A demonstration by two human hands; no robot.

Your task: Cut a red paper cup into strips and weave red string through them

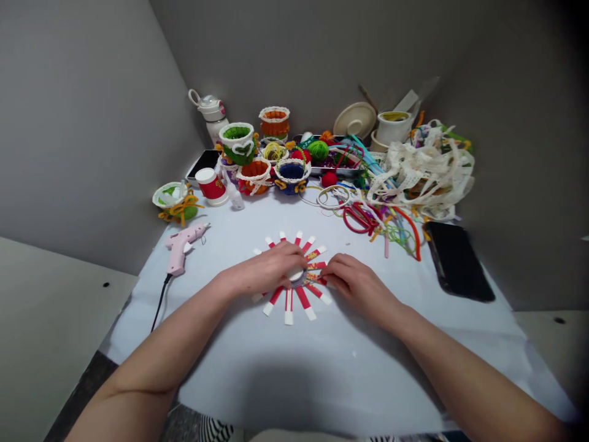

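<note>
A red-and-white paper cup [304,298], its side cut into strips splayed out like rays, lies on the white table cover in front of me. My left hand [280,267] reaches over it from the left, fingers curled on the round white base. A thin greyish band rings that base; its material is too small to make out. At the right-hand strips, my right hand [350,279] has thumb and fingertips pinched together. Whatever lies between those fingertips is hidden.
A pink glue gun [181,247] lies at left, its cord running down. Behind stand decorated yarn cups [254,177], an uncut red cup [211,186] and a small bottle [235,197]. Red-handled scissors [359,218], lace [418,172] and a black phone [459,261] occupy the right.
</note>
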